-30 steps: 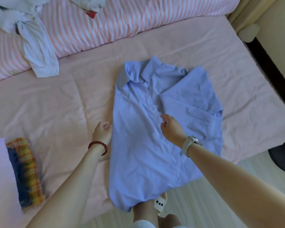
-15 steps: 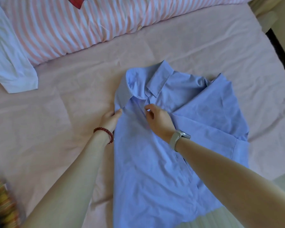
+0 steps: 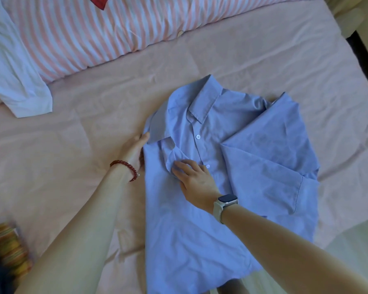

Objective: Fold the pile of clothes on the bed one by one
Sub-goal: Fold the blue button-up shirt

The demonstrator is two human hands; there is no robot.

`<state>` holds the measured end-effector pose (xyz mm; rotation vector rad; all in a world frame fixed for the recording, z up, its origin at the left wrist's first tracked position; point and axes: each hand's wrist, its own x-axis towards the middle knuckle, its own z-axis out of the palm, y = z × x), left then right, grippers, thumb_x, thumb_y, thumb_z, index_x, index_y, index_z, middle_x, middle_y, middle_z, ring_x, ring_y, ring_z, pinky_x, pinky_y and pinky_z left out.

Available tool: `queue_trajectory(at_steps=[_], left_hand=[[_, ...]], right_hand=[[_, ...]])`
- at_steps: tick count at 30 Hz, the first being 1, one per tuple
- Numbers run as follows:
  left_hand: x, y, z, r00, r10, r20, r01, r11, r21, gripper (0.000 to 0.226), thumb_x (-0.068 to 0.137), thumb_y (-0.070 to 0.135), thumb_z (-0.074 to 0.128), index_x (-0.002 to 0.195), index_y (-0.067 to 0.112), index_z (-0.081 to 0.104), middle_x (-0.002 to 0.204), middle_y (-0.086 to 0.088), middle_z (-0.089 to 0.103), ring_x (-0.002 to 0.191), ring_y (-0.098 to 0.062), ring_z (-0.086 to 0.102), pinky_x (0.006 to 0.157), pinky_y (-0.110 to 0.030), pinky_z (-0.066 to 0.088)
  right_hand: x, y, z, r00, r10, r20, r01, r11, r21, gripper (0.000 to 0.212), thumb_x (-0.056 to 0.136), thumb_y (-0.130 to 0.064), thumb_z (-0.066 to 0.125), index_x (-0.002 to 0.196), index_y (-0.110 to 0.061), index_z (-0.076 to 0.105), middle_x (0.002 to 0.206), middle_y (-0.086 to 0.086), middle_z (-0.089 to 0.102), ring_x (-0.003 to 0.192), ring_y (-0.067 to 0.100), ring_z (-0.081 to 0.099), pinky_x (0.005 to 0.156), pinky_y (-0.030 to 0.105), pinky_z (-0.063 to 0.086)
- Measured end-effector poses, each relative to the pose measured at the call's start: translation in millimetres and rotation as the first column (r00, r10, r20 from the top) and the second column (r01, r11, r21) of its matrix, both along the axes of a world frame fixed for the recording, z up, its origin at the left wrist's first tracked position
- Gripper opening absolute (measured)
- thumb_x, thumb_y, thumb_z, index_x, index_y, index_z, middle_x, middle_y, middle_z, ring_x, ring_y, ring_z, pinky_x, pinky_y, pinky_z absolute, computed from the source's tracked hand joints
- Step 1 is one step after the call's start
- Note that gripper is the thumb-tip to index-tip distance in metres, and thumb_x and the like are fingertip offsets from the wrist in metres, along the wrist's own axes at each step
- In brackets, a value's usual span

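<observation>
Both hands meet the blue shirt (image 3: 232, 187): left hand (image 3: 134, 149) fingers straight against its edge, right hand (image 3: 194, 177) fingers flat on its front.

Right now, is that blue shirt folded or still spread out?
Partly folded. The blue shirt lies face up on the bed sheet, its right sleeve already turned in across the front.

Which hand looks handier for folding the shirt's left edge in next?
Probably the left hand: its straight fingers already sit at the blue shirt's left edge by the collar. The right hand lies flat mid-shirt near the buttons, better suited to pinning the cloth.
</observation>
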<state>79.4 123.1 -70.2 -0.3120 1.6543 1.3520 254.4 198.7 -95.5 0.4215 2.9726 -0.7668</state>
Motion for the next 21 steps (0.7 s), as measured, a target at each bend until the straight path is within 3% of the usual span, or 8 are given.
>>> queue_trajectory(at_steps=[1,3,6,10,13,16,18,21], left_hand=[[1.5,4.1,4.0,0.992,-0.053,-0.115,0.052,0.999,-0.016,0.006,0.093,0.022,0.056,0.098,0.019,0.057,0.077,0.013,0.07,0.075,-0.004,0.065,0.068,-0.022,0.051],[4.8,12.6,8.5,0.909,-0.221,-0.354,0.172,0.971,-0.164,0.055,0.083,0.023,0.069,0.131,0.021,0.04,0.123,0.009,0.055,0.111,-0.003,0.052,0.092,-0.019,0.04],[7.2,23.6,5.0,0.624,-0.598,-0.504,0.389,0.796,-0.464,0.1,0.069,0.033,0.079,0.146,0.028,0.016,0.152,-0.005,0.01,0.138,-0.019,0.015,0.109,-0.03,0.022],[-1.9,35.7,-4.3,0.327,-0.82,-0.47,0.392,0.571,-0.722,0.038,0.08,0.028,0.067,0.116,0.021,0.059,0.134,-0.005,0.041,0.123,-0.029,0.036,0.097,-0.035,0.031],[-19.0,46.2,0.4,0.372,-0.702,-0.607,0.283,0.709,-0.646,0.015,0.081,0.019,0.057,0.086,0.012,0.069,0.101,-0.011,0.062,0.102,-0.034,0.052,0.079,-0.034,0.04],[-32.9,62.7,17.8,0.448,-0.594,-0.669,0.215,0.797,-0.564,0.014,0.082,0.015,0.053,0.087,0.01,0.066,0.091,-0.011,0.067,0.091,-0.032,0.057,0.07,-0.031,0.04],[-37.6,76.9,27.8,0.463,-0.585,-0.666,0.192,0.8,-0.569,0.015,0.083,0.017,0.053,0.091,0.013,0.065,0.092,-0.007,0.068,0.091,-0.03,0.057,0.07,-0.031,0.04],[-37.0,97.5,30.6,0.434,-0.617,-0.657,0.209,0.778,-0.593,0.017,0.083,0.02,0.052,0.095,0.018,0.064,0.095,-0.004,0.068,0.092,-0.029,0.059,0.072,-0.032,0.044]], right_hand=[[1.9,-0.1,-2.0,1.0,0.018,-0.005,-0.018,1.0,0.013,0.037,0.07,-0.01,0.047,0.099,-0.013,0.069,0.111,0.0,0.066,0.106,0.02,0.044,0.069,0.033,0.05],[5.5,-0.7,-4.0,0.999,0.046,-0.01,-0.046,0.999,0.011,0.041,0.073,-0.011,0.04,0.103,-0.013,0.069,0.114,-0.002,0.065,0.11,0.02,0.045,0.075,0.031,0.046],[10.1,-2.3,-8.5,0.996,0.053,-0.072,-0.05,0.998,0.038,0.041,0.075,-0.012,0.039,0.105,-0.011,0.068,0.112,0.0,0.065,0.111,0.02,0.049,0.082,0.033,0.038],[9.8,0.1,-5.8,0.998,-0.06,-0.017,0.061,0.997,0.051,0.031,0.069,-0.023,0.057,0.098,-0.015,0.064,0.086,0.001,0.064,0.078,0.025,0.061,0.067,0.033,0.048],[0.8,6.7,2.0,0.95,-0.302,0.075,0.303,0.953,-0.006,0.019,0.081,-0.019,0.048,0.081,-0.012,0.066,0.076,0.006,0.061,0.069,0.03,0.059,0.058,0.03,0.042],[-6.9,29.2,13.8,0.713,-0.663,0.229,0.7,0.652,-0.291,0.02,0.095,-0.018,0.045,0.09,-0.007,0.061,0.086,0.014,0.064,0.081,0.034,0.056,0.069,0.038,0.041],[-3.6,49.1,16.7,0.57,-0.79,0.225,0.796,0.462,-0.392,0.02,0.096,-0.019,0.047,0.084,-0.007,0.058,0.072,0.007,0.057,0.073,0.027,0.051,0.066,0.033,0.037],[-1.5,72.6,22.2,0.51,-0.813,0.282,0.835,0.388,-0.39,0.023,0.095,-0.02,0.049,0.087,-0.001,0.06,0.068,-0.001,0.052,0.074,0.021,0.049,0.067,0.033,0.036]])
